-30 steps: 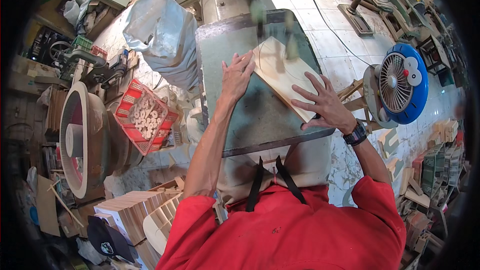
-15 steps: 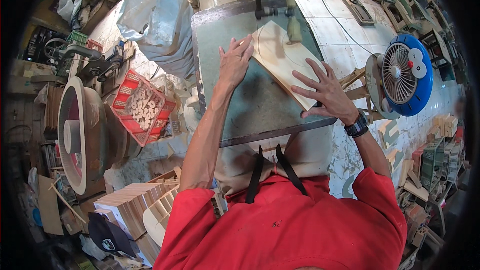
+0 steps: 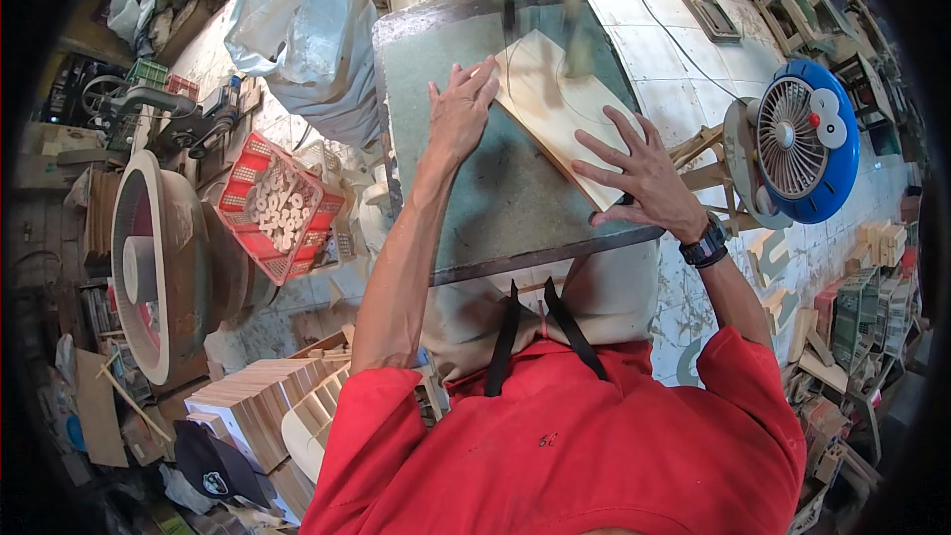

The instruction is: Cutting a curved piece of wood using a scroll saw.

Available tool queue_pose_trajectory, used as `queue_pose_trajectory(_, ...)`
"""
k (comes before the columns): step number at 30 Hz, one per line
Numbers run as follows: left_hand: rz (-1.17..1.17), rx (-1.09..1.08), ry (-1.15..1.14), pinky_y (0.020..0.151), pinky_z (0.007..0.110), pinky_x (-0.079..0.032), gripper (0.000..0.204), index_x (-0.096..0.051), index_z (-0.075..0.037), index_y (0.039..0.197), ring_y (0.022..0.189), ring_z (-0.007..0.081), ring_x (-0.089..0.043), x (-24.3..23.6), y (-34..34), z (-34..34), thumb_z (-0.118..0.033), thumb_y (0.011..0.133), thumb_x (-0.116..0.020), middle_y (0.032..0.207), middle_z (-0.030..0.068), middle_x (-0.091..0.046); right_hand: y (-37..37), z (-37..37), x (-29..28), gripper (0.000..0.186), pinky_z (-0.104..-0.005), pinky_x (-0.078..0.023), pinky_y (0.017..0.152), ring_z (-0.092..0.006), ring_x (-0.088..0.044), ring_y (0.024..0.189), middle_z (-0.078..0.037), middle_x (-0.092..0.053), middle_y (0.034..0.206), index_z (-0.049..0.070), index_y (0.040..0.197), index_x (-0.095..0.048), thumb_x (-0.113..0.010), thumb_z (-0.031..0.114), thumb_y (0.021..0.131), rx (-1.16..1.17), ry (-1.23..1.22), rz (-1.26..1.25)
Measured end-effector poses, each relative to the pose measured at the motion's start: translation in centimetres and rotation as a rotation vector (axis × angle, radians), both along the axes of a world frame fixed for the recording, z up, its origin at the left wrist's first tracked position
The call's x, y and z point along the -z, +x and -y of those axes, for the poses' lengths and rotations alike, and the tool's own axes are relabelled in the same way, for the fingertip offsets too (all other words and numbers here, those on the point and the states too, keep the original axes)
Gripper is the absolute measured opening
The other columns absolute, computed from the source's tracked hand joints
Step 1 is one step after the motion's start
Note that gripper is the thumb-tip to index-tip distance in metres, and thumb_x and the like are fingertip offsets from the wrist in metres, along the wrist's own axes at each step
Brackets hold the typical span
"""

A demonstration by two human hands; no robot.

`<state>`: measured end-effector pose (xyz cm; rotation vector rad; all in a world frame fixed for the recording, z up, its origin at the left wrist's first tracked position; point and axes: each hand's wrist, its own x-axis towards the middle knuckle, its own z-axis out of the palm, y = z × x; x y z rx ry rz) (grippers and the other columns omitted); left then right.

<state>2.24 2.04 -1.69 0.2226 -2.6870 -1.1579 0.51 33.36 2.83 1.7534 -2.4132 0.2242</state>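
Note:
A pale wooden board (image 3: 555, 104) with curved pencil lines lies slantwise on a dark metal machine table (image 3: 475, 208). My left hand (image 3: 462, 109) rests at the board's left edge, fingers stretched out, its fingertips touching near the far corner. Over the near right end of the board, my right hand (image 3: 639, 173) lies with its fingers spread and wears a black watch at the wrist. Blurred greenish machine parts (image 3: 577, 35) stand over the far part of the board and hide some of it. Whether a blade runs there I cannot make out.
A blue fan (image 3: 807, 144) stands right of the table. To the left are a red crate (image 3: 260, 163) of small pale wooden pieces, a grey plastic-covered bundle (image 3: 302, 50) and a large wheel-like machine part (image 3: 149, 267). Stacked wooden blocks (image 3: 258, 401) sit at lower left.
The whole view has shifted slightly, with the table appearing a little higher. Both hands stay on the board in nearly the same places. The machine parts above it look more blurred.

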Motion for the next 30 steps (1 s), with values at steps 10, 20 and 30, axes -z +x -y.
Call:
queue_pose_trajectory(10, 0.013, 0.003, -0.003, 0.122, 0.063, -0.005, 0.047, -0.054, -0.022, 0.147, 0.15, 0.0373, -0.03, -0.4, -0.06, -0.01, -0.042, 0.105, -0.047, 0.151, 0.006, -0.053, 0.1, 0.16, 0.05, 0.082, -0.0617, -0.021, 0.118, -0.0416, -0.026, 0.15, 0.001, -0.04, 0.161, 0.036, 0.147, -0.051, -0.054, 0.079, 0.077, 0.01, -0.008, 0.015)
queue_pose_trajectory(20, 0.017, 0.0, 0.004, 0.123, 0.06, -0.003, 0.047, -0.054, -0.022, 0.147, 0.151, 0.036, -0.029, -0.47, -0.23, -0.03, -0.042, 0.106, -0.046, 0.151, 0.0058, -0.052, 0.08, 0.21, 0.03, 0.08, -0.0608, -0.019, 0.119, -0.041, -0.025, 0.151, 0.002, -0.04, 0.161, 0.037, 0.147, -0.052, -0.055, 0.078, 0.078, 0.024, 0.0, 0.033)
queue_pose_trajectory(30, 0.009, 0.004, -0.008, 0.122, 0.061, -0.004, 0.046, -0.054, -0.024, 0.147, 0.15, 0.0368, -0.03, -0.27, -0.44, 0.1, -0.043, 0.106, -0.045, 0.151, 0.0054, -0.053, 0.3, 0.4, 0.0, 0.079, -0.0605, -0.019, 0.119, -0.041, -0.024, 0.151, 0.001, -0.04, 0.161, 0.037, 0.147, -0.052, -0.056, 0.077, 0.079, 0.027, -0.015, 0.033)
